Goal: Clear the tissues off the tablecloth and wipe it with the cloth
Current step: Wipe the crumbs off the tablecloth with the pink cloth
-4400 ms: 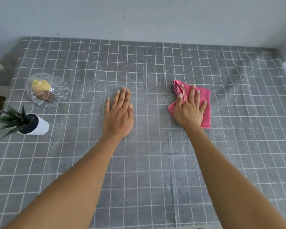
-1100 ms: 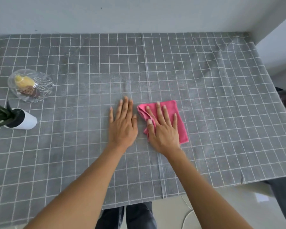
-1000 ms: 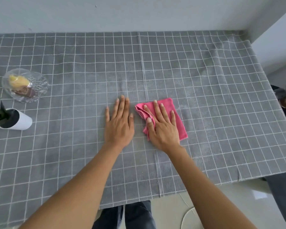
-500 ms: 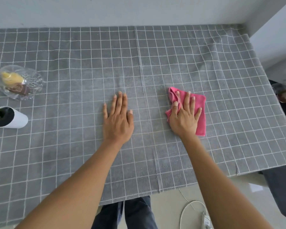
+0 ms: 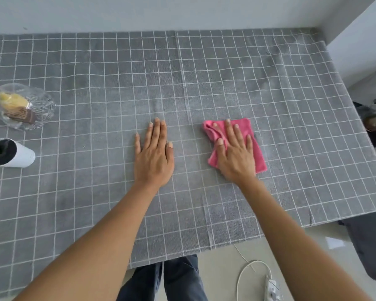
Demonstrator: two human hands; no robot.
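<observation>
A grey tablecloth [image 5: 204, 68] with a white grid covers the table. On it, right of centre, lies a folded pink cloth [image 5: 257, 155]. My right hand [image 5: 234, 153] presses flat on the pink cloth with straight, spread fingers. My left hand [image 5: 154, 155] lies flat on the tablecloth to the left of the cloth, a couple of grid squares away, fingers straight and together. No tissues are in view on the tablecloth.
At the left edge stands a glass bowl [image 5: 41, 105] with a yellow and a brown item inside. In front of it is a white pot [image 5: 20, 156] with a green plant. A white cable [image 5: 248, 272] lies on the floor below the table's near edge.
My right hand slid the pink cloth from beside my left hand out to the right. My left hand stayed flat in place. The camera view shifted a little.
</observation>
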